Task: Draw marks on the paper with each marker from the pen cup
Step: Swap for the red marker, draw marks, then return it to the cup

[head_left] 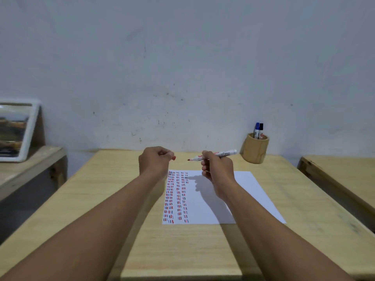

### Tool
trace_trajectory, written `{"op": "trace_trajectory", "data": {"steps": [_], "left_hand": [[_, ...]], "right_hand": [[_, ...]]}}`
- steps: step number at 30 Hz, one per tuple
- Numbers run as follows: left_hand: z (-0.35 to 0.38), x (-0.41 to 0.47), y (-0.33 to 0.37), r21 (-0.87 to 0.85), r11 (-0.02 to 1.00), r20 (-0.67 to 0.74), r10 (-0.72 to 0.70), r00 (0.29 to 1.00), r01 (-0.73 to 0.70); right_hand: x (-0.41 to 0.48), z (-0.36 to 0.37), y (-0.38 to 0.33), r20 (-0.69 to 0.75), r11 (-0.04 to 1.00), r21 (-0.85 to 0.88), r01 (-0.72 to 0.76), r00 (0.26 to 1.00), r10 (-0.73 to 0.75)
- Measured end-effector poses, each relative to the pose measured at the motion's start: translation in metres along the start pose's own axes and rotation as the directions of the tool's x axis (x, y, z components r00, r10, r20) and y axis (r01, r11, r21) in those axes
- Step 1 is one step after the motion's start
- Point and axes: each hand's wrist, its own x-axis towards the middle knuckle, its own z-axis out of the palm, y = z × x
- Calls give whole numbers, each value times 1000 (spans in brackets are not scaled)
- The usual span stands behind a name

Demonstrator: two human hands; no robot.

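Observation:
A white sheet of paper [249, 191] lies on the wooden table [113, 191], its left part covered with columns of short red, blue and black marks [177, 197]. My right hand [218, 169] holds an uncapped red marker [215, 156] above the paper's far edge, tip pointing left. My left hand [154, 161] is closed on the marker's red cap [173, 158], a short gap from the tip. A round wooden pen cup [256, 148] stands at the table's far right with a blue marker [256, 129] and a black marker [261, 130] upright in it.
A white-framed picture [17, 131] leans on a low wooden bench [30, 161] at the left. Another wooden table [343, 173] sits at the right. A grey-white wall [182, 67] closes off the back.

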Motion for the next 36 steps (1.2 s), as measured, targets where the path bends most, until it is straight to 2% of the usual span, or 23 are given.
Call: {"op": "trace_trajectory", "data": {"steps": [4, 8, 18, 23, 26, 29, 33, 36], "left_hand": [[2, -6, 17, -210, 973, 92, -81, 992, 99], [2, -15, 35, -306, 942, 157, -95, 983, 140], [6, -32, 66, -374, 911, 262, -75, 962, 173], [8, -34, 75, -409, 902, 244, -35, 969, 136], [11, -36, 78, -391, 918, 186, 5, 983, 70], [18, -39, 82, -351, 936, 102, 64, 993, -24], [28, -44, 96, -295, 951, 26, 100, 995, -88], [34, -46, 107, -241, 961, -9, 136, 991, -134]], "right_hand": [[-10, 1, -15, 4, 991, 136, 6, 1000, -6], [-19, 0, -30, 9, 985, 168, 25, 1000, -27], [-30, -9, -48, 94, 970, 244, 17, 995, -42], [-31, -15, -53, 102, 961, 272, -43, 995, 16], [-34, -13, -59, 112, 904, 410, -122, 990, 83], [-33, -7, -63, 23, 872, 474, -119, 992, 123], [-23, -8, -61, -162, 922, 378, 85, 986, -24], [-24, -17, -65, -176, 979, 101, 177, 972, -157]]}}
